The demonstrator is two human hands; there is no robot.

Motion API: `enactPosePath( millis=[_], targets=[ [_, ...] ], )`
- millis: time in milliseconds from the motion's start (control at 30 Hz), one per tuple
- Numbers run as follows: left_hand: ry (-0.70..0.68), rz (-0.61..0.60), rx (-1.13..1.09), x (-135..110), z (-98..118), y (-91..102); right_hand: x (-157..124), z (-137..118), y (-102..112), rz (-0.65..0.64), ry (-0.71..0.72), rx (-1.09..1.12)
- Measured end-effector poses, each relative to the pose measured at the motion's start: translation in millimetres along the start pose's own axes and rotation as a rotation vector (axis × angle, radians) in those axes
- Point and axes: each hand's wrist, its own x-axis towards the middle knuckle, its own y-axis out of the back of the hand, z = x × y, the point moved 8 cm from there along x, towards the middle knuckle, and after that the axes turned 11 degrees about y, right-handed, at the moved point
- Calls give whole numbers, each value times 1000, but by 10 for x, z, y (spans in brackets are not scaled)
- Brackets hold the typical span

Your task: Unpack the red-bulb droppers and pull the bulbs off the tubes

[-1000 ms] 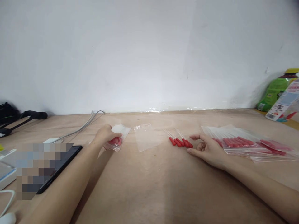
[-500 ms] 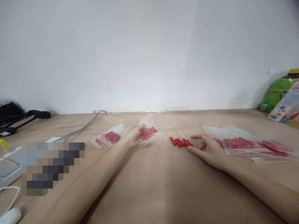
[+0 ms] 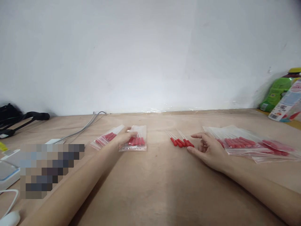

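Note:
My left hand (image 3: 124, 138) grips the left edge of a small clear zip bag of red-bulbed droppers (image 3: 137, 142) that lies flat on the wooden table (image 3: 155, 188). A second filled bag (image 3: 105, 138) lies just left of it, partly under my wrist. Several loose red-bulbed droppers (image 3: 181, 142) lie at the table's middle. My right hand (image 3: 208, 150) rests on the table just right of them, fingers loosely apart and holding nothing. A spread pile of filled bags (image 3: 244, 144) lies behind and right of that hand.
A grey cable (image 3: 82, 128) runs to a white adapter (image 3: 54, 142) at the left, with a black strap (image 3: 21, 119) behind. A white mouse (image 3: 9, 218) sits at the bottom left. A green bottle (image 3: 278, 89) and a carton (image 3: 285, 105) stand at the far right by the wall.
My left hand set down one filled bag at the left, took up a second filled bag at the middle, and has carried it left and down beside the first. My right hand barely moved.

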Motion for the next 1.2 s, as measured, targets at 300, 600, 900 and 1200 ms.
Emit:
enactPosePath(
  millis=[300,600,900,1200],
  targets=[
    [-217,40,282,-267,59,-530,125,-852,-423,0,504,-182],
    [-929,246,775,-898,244,-740,271,-971,-652,-80,565,-416],
    [-1019,-141,758,-1024,112,-918,292,-881,-654,-109,455,-349],
    [-921,-123,647,-1000,134,-880,241,-976,-589,27,594,-241]
  ],
)
